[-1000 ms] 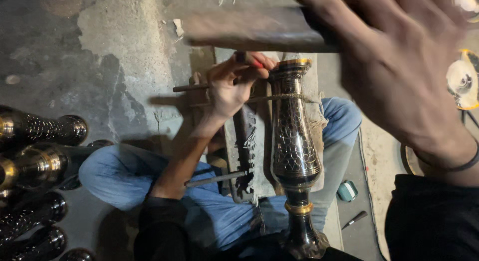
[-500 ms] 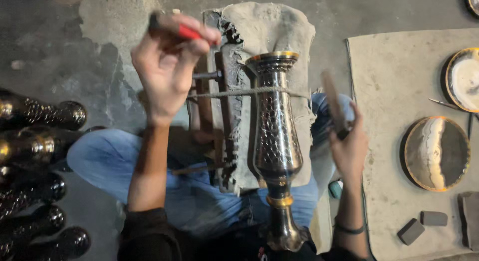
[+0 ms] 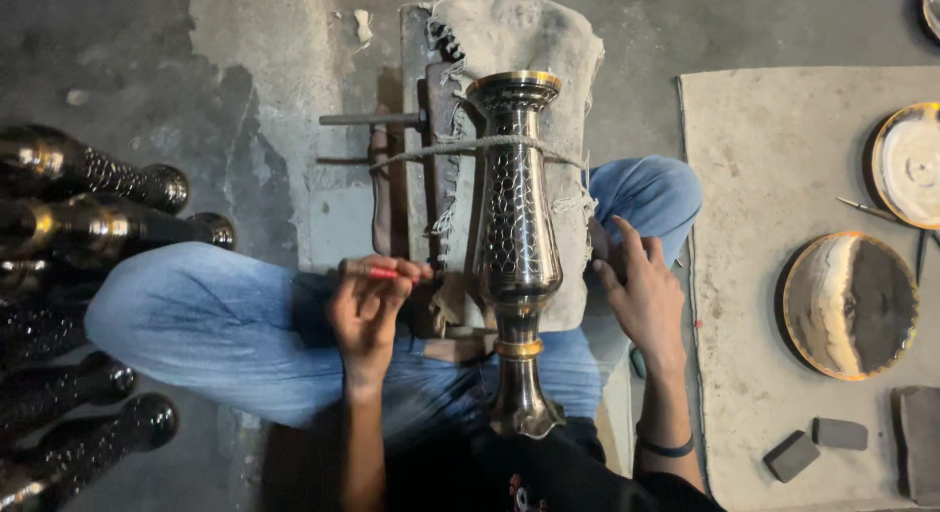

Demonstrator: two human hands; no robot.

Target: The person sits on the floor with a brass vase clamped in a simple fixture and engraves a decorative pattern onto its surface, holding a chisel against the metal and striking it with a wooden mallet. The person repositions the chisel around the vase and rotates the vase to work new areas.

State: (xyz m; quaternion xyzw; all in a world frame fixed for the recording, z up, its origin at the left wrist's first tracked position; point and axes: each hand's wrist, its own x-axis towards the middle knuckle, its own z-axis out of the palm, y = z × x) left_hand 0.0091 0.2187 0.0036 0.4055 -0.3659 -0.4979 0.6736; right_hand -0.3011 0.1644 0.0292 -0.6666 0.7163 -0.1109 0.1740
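Now the left hand (image 3: 367, 311) is seen curled over a slim red-handled tool (image 3: 377, 270), its fingers wrapped shut around the shaft, knuckles up, wrist bent slightly inward. The tool is held level, its tip aimed at the lower body of the tall engraved metal vase (image 3: 516, 248); whether the tip touches the metal cannot be made out, as the fingers cover it. The forearm is brought up from below, across the left knee in blue jeans (image 3: 206, 321).

The right hand (image 3: 641, 292) is held wide open, fingers spread and nothing gripped, the palm laid just beside the vase's right flank against the cloth-covered block (image 3: 548, 42). A dark band (image 3: 666, 443) is worn at that wrist, and the arm is angled up from the lower right.

The vase is laid lengthwise between the crossed legs, mouth pointing away, foot near the body, and is lashed to the padded block by a rope (image 3: 460, 148) across its neck. A metal rod (image 3: 372, 119) is seen sticking out leftward from the block.

Dark, similar vases (image 3: 98, 179) are piled on the floor at left. On a mat (image 3: 764, 160) at right, two round gold-rimmed plates (image 3: 850, 304) and small grey blocks (image 3: 813, 443) are laid out.
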